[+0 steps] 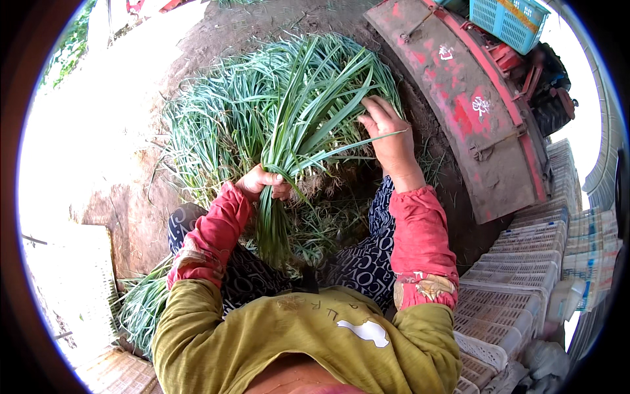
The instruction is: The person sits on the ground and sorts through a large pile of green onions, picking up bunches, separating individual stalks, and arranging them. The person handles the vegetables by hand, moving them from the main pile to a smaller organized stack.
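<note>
My left hand (266, 183) grips a bunch of long, flat green leaves (295, 128) around its middle. The blades fan out beyond the fist, and the narrower lower part hangs over my lap. To the right, my right hand (389, 135) is raised beside the fanned leaf tips, its fingers bent and apart. One long blade crosses in front of it; whether the fingertips touch any leaves is hard to tell. Behind the bunch lies a large heap of leafy green plants (216, 123), chive- or leek-like, with brown roots showing along its near side.
A mud-covered red metal panel (457, 98) of a vehicle or machine stands on the right. Above it sits a turquoise plastic crate (509, 22). Pale plastic crates (512, 276) are stacked at lower right. More green plants (142, 305) lie by my left side. Loose leaves (330, 221) litter the ground between my legs.
</note>
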The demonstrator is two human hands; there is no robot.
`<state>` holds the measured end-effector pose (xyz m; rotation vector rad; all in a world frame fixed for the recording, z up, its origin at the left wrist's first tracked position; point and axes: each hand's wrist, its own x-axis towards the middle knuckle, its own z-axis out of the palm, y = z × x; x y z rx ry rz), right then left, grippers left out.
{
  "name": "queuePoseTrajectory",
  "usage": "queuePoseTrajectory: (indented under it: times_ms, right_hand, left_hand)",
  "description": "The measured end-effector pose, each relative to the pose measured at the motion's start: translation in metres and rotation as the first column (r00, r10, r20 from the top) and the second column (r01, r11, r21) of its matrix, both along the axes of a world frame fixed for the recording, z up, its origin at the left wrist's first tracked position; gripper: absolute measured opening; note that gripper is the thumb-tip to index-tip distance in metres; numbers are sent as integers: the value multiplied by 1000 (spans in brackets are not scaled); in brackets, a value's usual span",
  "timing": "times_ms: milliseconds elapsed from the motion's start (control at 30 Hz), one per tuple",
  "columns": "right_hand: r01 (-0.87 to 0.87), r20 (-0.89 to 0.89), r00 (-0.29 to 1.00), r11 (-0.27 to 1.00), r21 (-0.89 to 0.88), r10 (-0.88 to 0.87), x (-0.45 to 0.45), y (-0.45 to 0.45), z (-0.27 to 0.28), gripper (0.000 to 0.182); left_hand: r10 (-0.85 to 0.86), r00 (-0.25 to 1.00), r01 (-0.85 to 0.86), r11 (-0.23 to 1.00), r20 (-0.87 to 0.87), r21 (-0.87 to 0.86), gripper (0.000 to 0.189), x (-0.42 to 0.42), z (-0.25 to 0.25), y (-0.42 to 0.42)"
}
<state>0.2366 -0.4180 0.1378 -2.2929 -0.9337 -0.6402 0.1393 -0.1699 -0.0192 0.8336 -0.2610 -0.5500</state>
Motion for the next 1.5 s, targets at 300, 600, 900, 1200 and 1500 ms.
queuePoseTrajectory:
  times_ms: [300, 600, 900, 1200, 1500]
  right_hand:
    - [271, -276, 951, 815, 512, -143, 38, -18, -15, 22]
    - [-129, 101, 990, 947, 293, 103, -11, 17, -12, 24]
    - [153, -155, 982, 927, 342, -105, 8, 30, -23, 7]
    - [-40, -26, 999, 999, 8, 40, -55, 63, -66, 28]
    - [438, -544, 805, 855, 278, -236, -1, 33, -83, 21]
  left_hand:
    - [7, 990, 17, 986, 144, -168, 29, 0, -11, 12]
    - [13, 978, 47, 958, 208, -281, 31, 1, 1, 15]
    - [90, 994, -82, 991, 67, -104, 29, 0, 3, 12]
    - [235, 971, -236, 972, -42, -22, 20, 5, 8, 2]
    - [387, 922, -385, 922, -34, 48, 15, 3, 19, -8]
